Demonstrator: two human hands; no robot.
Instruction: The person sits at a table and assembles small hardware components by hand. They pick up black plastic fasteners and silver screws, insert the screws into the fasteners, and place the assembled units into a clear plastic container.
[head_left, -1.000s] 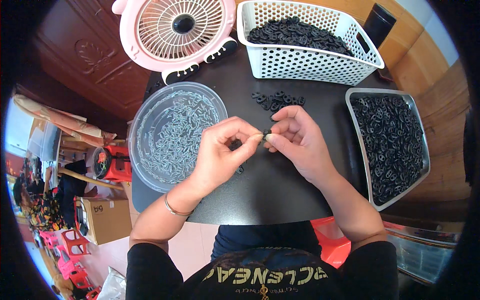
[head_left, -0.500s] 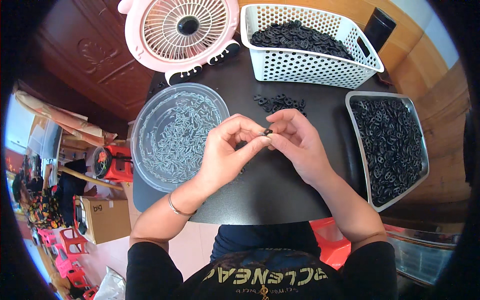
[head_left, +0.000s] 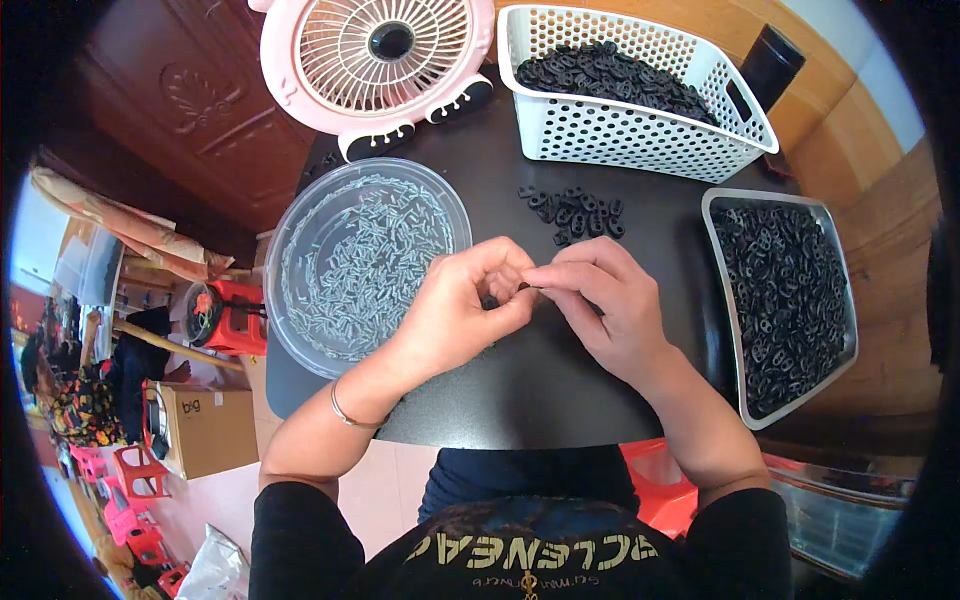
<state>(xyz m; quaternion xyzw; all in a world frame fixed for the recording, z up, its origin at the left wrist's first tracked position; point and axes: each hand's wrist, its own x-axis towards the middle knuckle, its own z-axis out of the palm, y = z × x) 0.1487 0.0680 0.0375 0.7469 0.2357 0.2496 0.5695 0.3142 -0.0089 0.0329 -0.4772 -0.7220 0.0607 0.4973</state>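
Note:
My left hand [head_left: 460, 300] and my right hand [head_left: 610, 305] meet over the middle of the dark table, thumbs and forefingers pinched together. Between the fingertips shows a sliver of a small black plastic piece [head_left: 526, 287]; the fingers hide most of it. Left of my left hand stands a clear round tub [head_left: 283, 335] of short silver pins [head_left: 370, 270]. Beyond my right hand lies a loose cluster of small black plastic pieces [head_left: 580, 212]. A metal tray [head_left: 853, 330] at the right is filled with black pieces with holes [head_left: 785, 300].
A white perforated basket [head_left: 640, 145] of black pieces stands at the back, beside a pink fan [head_left: 395, 45]. Behind the basket is a black cylinder [head_left: 773, 65]. The table's curved front edge [head_left: 500, 445] runs close to my body. A cardboard box [head_left: 210, 430] sits on the floor, left.
The view has shifted slightly, with the table's things further right. My fingers have closed more over the small black piece, and its silver part no longer shows.

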